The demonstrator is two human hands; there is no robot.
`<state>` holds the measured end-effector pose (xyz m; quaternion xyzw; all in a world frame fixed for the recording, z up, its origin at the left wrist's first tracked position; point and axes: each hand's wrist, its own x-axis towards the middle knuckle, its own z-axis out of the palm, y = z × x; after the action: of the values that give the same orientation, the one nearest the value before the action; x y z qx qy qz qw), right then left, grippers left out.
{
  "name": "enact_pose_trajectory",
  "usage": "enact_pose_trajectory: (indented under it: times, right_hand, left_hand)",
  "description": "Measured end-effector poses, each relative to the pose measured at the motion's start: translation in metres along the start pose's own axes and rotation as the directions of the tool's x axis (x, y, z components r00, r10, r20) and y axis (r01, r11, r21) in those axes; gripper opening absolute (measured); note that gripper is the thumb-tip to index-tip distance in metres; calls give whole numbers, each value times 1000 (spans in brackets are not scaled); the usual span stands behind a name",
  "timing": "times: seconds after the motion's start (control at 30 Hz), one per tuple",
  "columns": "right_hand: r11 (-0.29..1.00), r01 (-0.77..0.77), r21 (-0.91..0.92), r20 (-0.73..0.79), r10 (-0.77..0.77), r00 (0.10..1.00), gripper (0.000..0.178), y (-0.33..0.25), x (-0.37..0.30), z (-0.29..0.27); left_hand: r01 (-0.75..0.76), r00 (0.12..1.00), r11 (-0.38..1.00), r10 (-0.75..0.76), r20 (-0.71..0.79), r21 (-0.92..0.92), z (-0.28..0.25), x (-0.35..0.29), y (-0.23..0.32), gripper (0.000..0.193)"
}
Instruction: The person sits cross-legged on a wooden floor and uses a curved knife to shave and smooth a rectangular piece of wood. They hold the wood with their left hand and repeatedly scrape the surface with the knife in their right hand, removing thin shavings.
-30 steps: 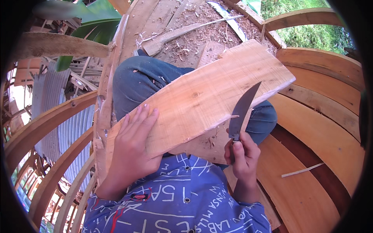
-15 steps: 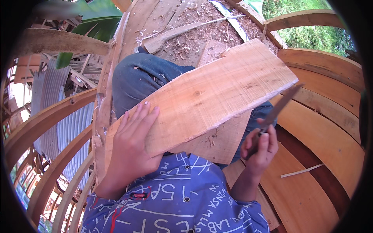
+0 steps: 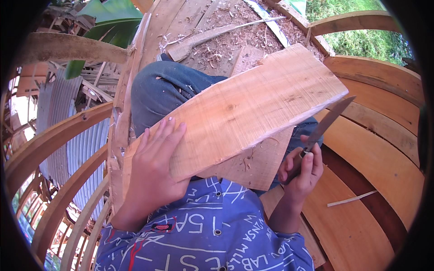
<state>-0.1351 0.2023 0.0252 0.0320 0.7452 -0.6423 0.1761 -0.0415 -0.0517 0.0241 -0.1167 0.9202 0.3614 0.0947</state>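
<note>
A wide, light-brown wooden board (image 3: 244, 108) lies slantwise across my lap, its far end up to the right. My left hand (image 3: 157, 156) rests flat on the near left part of the board, fingers stretched out. In my right hand (image 3: 304, 169) is a knife (image 3: 329, 122) with a long dark blade and a dark handle. Its blade points up and to the right, just beside the board's right-hand edge. That edge looks pale and roughly cut. My fingers wrap round the handle and hide much of it.
Under the board are another plank (image 3: 253, 165) and my knee in blue jeans (image 3: 160, 97). Wood shavings (image 3: 217, 52) litter the floor ahead, beside a long wood strip (image 3: 203, 40). Curved plank walls (image 3: 361, 149) rise at right; a thin stick (image 3: 351, 198) lies there. Wooden ribs (image 3: 63, 133) stand at left.
The knife has shifted slightly to the right, and its blade has turned a little. The board's far end has risen very slightly. My left hand stays in place on the board.
</note>
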Motion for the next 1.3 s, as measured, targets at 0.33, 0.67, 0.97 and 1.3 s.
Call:
enact_pose_trajectory:
  times: [0.33, 0.67, 0.97, 1.3]
  right_hand:
    - [979, -36, 203, -7, 38, 999, 28, 3, 3, -3]
    - [958, -37, -283, 81, 62, 995, 25, -2, -14, -9]
    - [981, -90, -170, -9, 90, 996, 27, 6, -31, -15]
    - [978, -7, -209, 245, 60, 968, 28, 6, -37, 2]
  left_hand:
    - [2, 1000, 1000, -2, -4, -1, 1, -2, -2, 74]
    - [6, 1000, 999, -6, -8, 38, 7, -2, 2, 77]
    - [-27, 999, 993, 31, -33, 115, 21, -3, 7, 79]
    - [-41, 998, 996, 44, -38, 84, 22, -2, 1, 80]
